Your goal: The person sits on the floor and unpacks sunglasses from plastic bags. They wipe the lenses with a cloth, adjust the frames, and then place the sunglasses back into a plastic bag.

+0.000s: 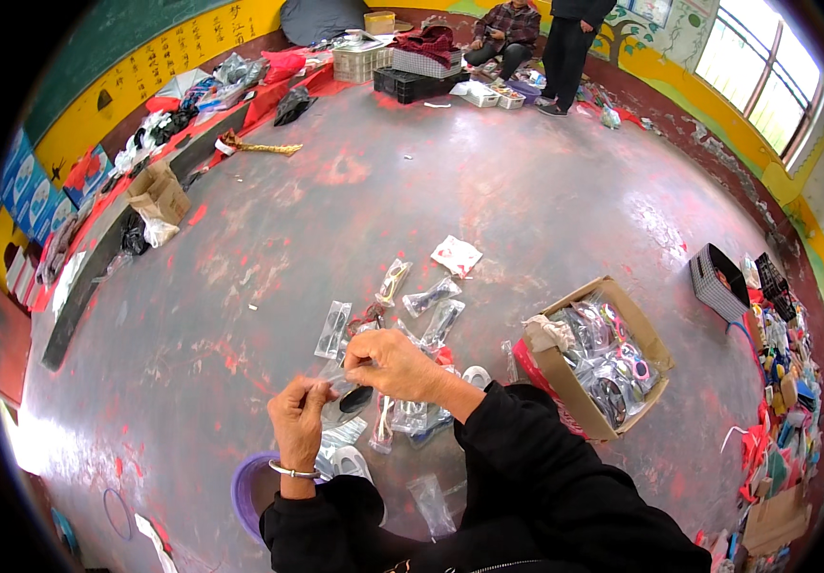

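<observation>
My left hand (299, 413), with a silver bangle at the wrist, pinches the edge of a clear plastic bag (332, 413). A dark oval shape, like a sunglasses lens, shows at the bag. Just to the right and a little farther away, my right hand (395, 365) has its fingertips closed at the bag's upper side. Around both hands lie several small clear packets, among them a packet with glasses (332, 329), a yellowish one (394, 281) and a dark one (431, 297). What lies under my right hand is partly hidden.
To the right stands an open cardboard box (655, 346) full of bagged glasses. A purple basin (243, 497) is by my left forearm. White paper (457, 256) lies ahead. A grey basket (717, 284) and piled goods line the right wall. Two people are at the back.
</observation>
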Tool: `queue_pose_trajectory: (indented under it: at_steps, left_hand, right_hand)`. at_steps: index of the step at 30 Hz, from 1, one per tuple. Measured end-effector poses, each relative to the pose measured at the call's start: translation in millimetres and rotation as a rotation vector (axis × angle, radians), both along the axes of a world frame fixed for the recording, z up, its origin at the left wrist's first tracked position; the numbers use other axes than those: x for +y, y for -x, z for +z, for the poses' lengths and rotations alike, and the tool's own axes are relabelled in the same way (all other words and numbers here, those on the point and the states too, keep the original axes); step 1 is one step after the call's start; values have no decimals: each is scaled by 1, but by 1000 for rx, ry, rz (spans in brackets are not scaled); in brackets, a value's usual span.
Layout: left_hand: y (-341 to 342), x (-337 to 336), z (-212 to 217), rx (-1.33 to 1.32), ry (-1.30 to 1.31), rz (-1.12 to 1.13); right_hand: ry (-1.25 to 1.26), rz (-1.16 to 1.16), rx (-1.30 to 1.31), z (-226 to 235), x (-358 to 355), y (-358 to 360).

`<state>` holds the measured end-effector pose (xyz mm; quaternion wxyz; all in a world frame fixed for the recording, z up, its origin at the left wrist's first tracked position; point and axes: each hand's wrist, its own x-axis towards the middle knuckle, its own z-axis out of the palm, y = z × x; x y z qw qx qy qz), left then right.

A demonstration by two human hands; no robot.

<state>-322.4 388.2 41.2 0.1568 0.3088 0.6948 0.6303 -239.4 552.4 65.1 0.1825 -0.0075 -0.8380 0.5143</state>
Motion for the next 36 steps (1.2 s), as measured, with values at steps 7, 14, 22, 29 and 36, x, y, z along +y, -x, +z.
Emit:
queue_pose_trajectory:
  at_steps: [7, 14, 22, 29, 36]
  left_hand:
    - [2, -4, -6, 18, 19, -51]
    - [3, -4, -4, -50, 48, -92]
    - [-1, -1, -1, -121, 25, -183]
    - [3, -14, 1, -130, -72, -54]
    - [8, -1, -2, -284, -179, 26]
  right_hand:
    - [-34, 62, -60, -5, -6, 2]
    - [-70, 67, -34, -4, -9, 0]
    - [-177, 51, 108, -8, -9, -1]
    - [-88, 53, -21, -1, -8, 1]
    - [239, -56, -113, -10, 9, -1]
